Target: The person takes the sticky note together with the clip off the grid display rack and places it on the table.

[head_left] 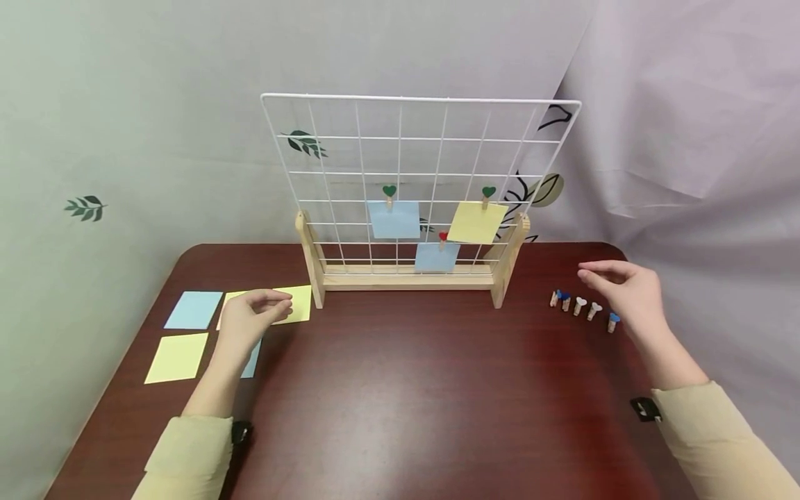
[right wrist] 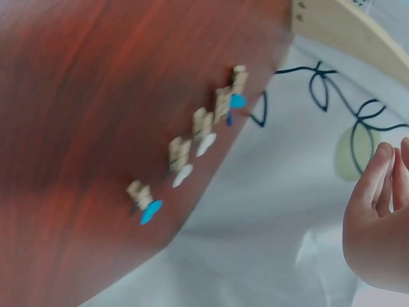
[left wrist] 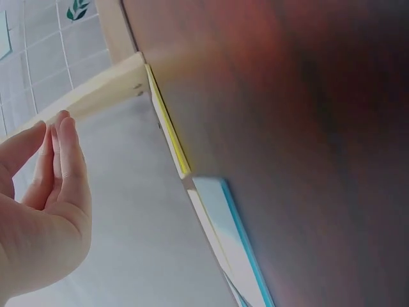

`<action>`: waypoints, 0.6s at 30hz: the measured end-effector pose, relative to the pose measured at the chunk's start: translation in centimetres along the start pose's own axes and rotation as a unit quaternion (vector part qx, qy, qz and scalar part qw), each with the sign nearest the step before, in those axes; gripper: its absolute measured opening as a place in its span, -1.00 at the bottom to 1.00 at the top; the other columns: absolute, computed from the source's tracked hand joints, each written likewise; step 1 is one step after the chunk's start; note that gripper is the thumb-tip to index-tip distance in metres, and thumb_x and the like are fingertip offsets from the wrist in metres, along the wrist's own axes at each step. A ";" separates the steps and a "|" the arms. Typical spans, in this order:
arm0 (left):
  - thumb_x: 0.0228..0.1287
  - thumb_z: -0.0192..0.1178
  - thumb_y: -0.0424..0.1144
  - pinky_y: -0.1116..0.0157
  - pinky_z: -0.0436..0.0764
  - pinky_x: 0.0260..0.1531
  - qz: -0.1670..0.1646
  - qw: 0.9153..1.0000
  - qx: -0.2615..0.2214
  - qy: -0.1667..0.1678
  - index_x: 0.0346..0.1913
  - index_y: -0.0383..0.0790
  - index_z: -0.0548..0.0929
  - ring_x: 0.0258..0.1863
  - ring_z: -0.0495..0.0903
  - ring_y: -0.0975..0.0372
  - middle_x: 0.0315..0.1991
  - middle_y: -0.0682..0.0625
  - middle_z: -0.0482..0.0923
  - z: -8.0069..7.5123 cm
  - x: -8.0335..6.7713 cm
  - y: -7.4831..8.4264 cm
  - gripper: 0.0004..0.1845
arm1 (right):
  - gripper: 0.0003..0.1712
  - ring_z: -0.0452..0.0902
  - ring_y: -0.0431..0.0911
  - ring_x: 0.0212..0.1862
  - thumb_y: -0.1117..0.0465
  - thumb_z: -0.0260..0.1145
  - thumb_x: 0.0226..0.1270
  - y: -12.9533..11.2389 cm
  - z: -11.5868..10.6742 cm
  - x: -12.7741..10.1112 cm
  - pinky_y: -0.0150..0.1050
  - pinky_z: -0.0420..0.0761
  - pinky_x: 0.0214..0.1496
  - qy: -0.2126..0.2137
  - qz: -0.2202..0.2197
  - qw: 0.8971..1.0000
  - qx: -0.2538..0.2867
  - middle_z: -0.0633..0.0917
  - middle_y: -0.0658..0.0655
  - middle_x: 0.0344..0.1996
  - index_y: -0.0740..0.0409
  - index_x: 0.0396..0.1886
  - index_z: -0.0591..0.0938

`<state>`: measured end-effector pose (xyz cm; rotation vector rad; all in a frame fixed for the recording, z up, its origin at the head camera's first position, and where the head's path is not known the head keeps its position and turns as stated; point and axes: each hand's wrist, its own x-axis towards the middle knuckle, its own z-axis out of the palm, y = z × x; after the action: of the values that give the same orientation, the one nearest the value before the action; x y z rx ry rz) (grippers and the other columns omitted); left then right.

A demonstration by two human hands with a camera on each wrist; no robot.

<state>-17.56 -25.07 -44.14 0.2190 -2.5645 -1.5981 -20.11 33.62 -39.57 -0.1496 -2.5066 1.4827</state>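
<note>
a pale grey fabric backdrop (head_left: 156, 104) with printed leaves hangs behind a dark red-brown table (head_left: 400, 375). on it stands a white wire grid rack (head_left: 399, 173) with a pale wooden stand (head_left: 409, 283). left of the rack, the left hand (head_left: 250, 321) hovers over flat square blue and yellow paper notes (head_left: 194, 310), its thumb and fingers nearly together, nothing seen between them. right of the rack, the right hand (head_left: 634, 295) hangs above a row of five small wooden clips with blue and white heart tops (head_left: 579, 306); its thumb and fingers are slightly apart, holding nothing. low on the rack, three pegged notes (head_left: 395, 221) hang.

to peg another neatly, i would lift a note by one edge, lay its top against a wire of the rack, then squeeze a clip wide enough to straddle paper and wire together.
</note>
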 end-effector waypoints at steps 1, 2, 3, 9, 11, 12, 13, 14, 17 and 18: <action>0.41 0.38 -0.39 0.59 0.72 -0.28 0.001 1.000 -0.014 -0.002 0.08 -0.57 0.72 -0.44 0.69 0.64 -0.27 -0.06 0.86 0.2 0.1 0.1 -0.69 | -0.85 0.70 -0.58 -0.36 0.23 0.52 0.39 -0.3 0.2 -0.1 -0.69 0.59 -0.31 -0.001 -0.008 1.000 0.009 0.77 -0.49 -0.46 -0.13 -0.15 0.89; 0.41 0.38 -0.40 0.57 0.74 -0.28 0.004 1.000 -0.026 -0.004 0.07 -0.60 0.71 -0.44 0.70 0.64 -0.29 -0.05 0.86 0.4 0.2 0.2 -0.69 | -0.84 0.71 -0.57 -0.37 0.25 0.53 0.39 -0.6 0.4 -0.2 -0.68 0.59 -0.33 0.001 -0.016 1.000 0.014 0.78 -0.48 -0.46 -0.13 -0.17 0.89; 0.41 0.37 -0.42 0.57 0.74 -0.28 0.005 0.999 -0.035 -0.004 0.07 -0.61 0.71 -0.44 0.70 0.63 -0.30 -0.03 0.86 0.6 0.2 0.3 -0.70 | -0.85 0.70 -0.57 -0.37 0.25 0.53 0.38 -0.9 0.6 -0.3 -0.68 0.59 -0.34 0.002 -0.024 1.000 0.016 0.78 -0.48 -0.46 -0.12 -0.17 0.89; 0.41 0.38 -0.42 0.56 0.75 -0.28 0.014 0.999 -0.047 0.000 0.06 -0.60 0.72 -0.44 0.73 0.59 -0.27 -0.09 0.86 1.5 0.6 0.6 -0.71 | -0.86 0.64 -0.59 -0.36 0.23 0.55 0.36 -2.4 1.9 -0.7 -0.67 0.53 -0.35 0.007 -0.049 0.999 0.003 0.78 -0.50 -0.44 0.03 -0.11 0.89; 0.40 0.39 -0.41 0.55 0.75 -0.28 0.019 0.998 -0.061 -0.001 0.06 -0.60 0.72 -0.44 0.73 0.59 -0.27 -0.09 0.86 1.8 0.7 0.8 -0.70 | -0.85 0.65 -0.58 -0.35 0.25 0.55 0.35 -2.8 2.3 -0.6 -0.67 0.54 -0.33 0.004 -0.058 0.998 0.009 0.78 -0.49 -0.42 0.07 -0.11 0.89; 0.40 0.40 -0.41 0.56 0.75 -0.28 0.023 0.998 -0.065 -0.001 0.06 -0.61 0.72 -0.45 0.73 0.61 -0.27 -0.10 0.86 1.9 0.8 0.8 -0.70 | -0.85 0.67 -0.58 -0.34 0.27 0.55 0.35 -3.0 2.5 -0.6 -0.68 0.56 -0.31 0.002 -0.065 0.998 0.016 0.79 -0.48 -0.42 0.10 -0.11 0.89; 0.40 0.40 -0.41 0.56 0.75 -0.28 0.025 0.997 -0.069 0.000 0.05 -0.61 0.72 -0.45 0.72 0.61 -0.27 -0.10 0.86 2.1 0.9 0.9 -0.70 | -0.86 0.69 -0.57 -0.33 0.30 0.54 0.35 -3.2 2.7 -0.6 -0.68 0.59 -0.28 -0.002 -0.071 0.997 0.027 0.80 -0.47 -0.41 0.11 -0.12 0.89; 0.40 0.39 -0.42 0.57 0.74 -0.28 0.028 0.997 -0.072 0.001 0.05 -0.61 0.72 -0.45 0.72 0.61 -0.27 -0.11 0.86 2.2 0.9 1.1 -0.71 | -0.86 0.71 -0.56 -0.33 0.33 0.53 0.34 -3.4 3.0 -0.6 -0.68 0.61 -0.26 -0.006 -0.076 0.996 0.041 0.81 -0.44 -0.41 0.14 -0.13 0.89; 0.40 0.38 -0.43 0.58 0.74 -0.27 0.035 0.996 -0.084 0.002 0.03 -0.62 0.73 -0.45 0.74 0.58 -0.30 -0.06 0.86 2.6 1.2 1.4 -0.73 | -0.86 0.75 -0.52 -0.32 0.40 0.52 0.33 -4.1 3.6 -0.6 -0.65 0.67 -0.22 -0.016 -0.085 0.993 0.074 0.83 -0.38 -0.40 0.19 -0.15 0.88; 0.40 0.38 -0.44 0.59 0.73 -0.27 0.037 0.996 -0.085 0.003 0.02 -0.62 0.73 -0.45 0.75 0.57 -0.33 0.00 0.85 2.7 1.2 1.6 -0.73 | -0.85 0.75 -0.51 -0.32 0.41 0.51 0.33 -4.3 3.9 -0.6 -0.64 0.67 -0.23 -0.019 -0.088 0.993 0.081 0.83 -0.37 -0.40 0.19 -0.15 0.88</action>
<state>-19.34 -22.22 -43.90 0.1124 -2.3849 -1.7729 -20.38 28.10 -37.67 0.1230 -2.3455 1.6183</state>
